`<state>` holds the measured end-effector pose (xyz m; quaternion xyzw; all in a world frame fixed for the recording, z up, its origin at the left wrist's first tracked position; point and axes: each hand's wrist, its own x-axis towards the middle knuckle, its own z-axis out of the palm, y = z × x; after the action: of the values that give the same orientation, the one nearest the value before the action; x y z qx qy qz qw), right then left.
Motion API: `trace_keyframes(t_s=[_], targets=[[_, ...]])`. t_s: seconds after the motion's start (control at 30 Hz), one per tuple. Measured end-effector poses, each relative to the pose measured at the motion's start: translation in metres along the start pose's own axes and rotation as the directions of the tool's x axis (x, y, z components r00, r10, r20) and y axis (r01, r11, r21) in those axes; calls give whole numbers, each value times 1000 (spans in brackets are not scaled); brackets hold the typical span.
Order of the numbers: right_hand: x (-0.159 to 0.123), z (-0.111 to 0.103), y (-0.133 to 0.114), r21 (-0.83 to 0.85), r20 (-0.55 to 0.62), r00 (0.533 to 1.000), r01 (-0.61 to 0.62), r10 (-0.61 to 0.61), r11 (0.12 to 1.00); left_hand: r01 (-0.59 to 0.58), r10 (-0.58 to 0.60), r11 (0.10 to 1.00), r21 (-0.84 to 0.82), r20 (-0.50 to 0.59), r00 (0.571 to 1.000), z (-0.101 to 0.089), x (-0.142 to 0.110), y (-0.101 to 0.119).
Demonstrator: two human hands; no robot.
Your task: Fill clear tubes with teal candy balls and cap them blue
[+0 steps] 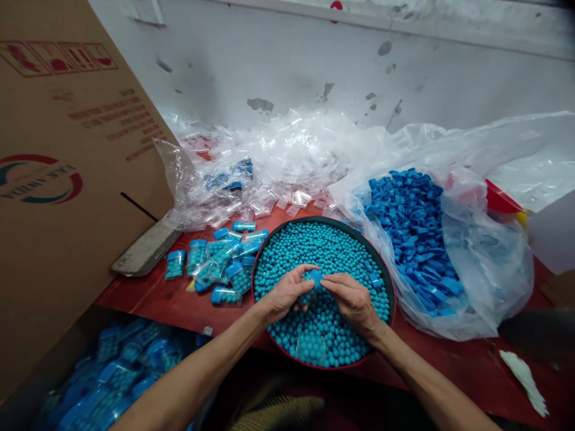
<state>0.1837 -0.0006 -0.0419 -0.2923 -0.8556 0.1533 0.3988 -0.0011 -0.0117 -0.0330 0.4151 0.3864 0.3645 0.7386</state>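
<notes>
Left hand (283, 296) is gripping a small clear container (308, 288), beads inside, fingers closed around it. Right hand (358, 302) is pinching at its blue cap (316, 277); can't tell if the cap is fully seated. Held container is hovering over the middle of a round basin (381, 254) of turquoise beads (314, 239). Another clear box (311, 348) is lying on the beads, near side of the grip. Filled, capped containers (220, 260) are lying left of the grip on the red table (224, 320). Right of the grip, a plastic bag (485, 269) is holding loose blue caps (411, 227).
</notes>
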Motion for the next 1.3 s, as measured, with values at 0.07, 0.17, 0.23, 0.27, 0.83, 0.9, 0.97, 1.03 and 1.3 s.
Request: trace_keyframes(t_s=[0.07,0.17,0.23,0.27,0.83,0.9,0.97,1.03,1.3], targets=[[0,0,0,-16,17,999,35,-34,999,-10,10,1000,12,-4,1000,-1,0,0],[-1,0,1,21,20,1000,9,-9,1000,-2,2,1000,19,13,1000,-2,-1,1],[-1,1,2,28,11,1000,4,-4,1000,10,-11,1000,25,40,999,-1,-1,1],[-1,2,2,20,10,1000,16,-16,1000,13,-14,999,33,50,999,-1,-1,0],[17,3,-16,341,76,763,-624,641,703,-60,78,980,191,-87,993,6,0,0],[15,6,-17,345,2,757,-614,653,710,-59,73,986,155,-86,994,4,1,-2],[13,8,-19,344,-55,730,-626,681,699,-64,76,990,127,-93,993,2,3,-5],[13,10,-21,341,-80,717,-633,692,695,-74,85,992,106,-105,991,1,4,-7],[17,0,-23,291,42,809,-572,587,767,-103,114,989,109,-105,988,3,3,-6]])
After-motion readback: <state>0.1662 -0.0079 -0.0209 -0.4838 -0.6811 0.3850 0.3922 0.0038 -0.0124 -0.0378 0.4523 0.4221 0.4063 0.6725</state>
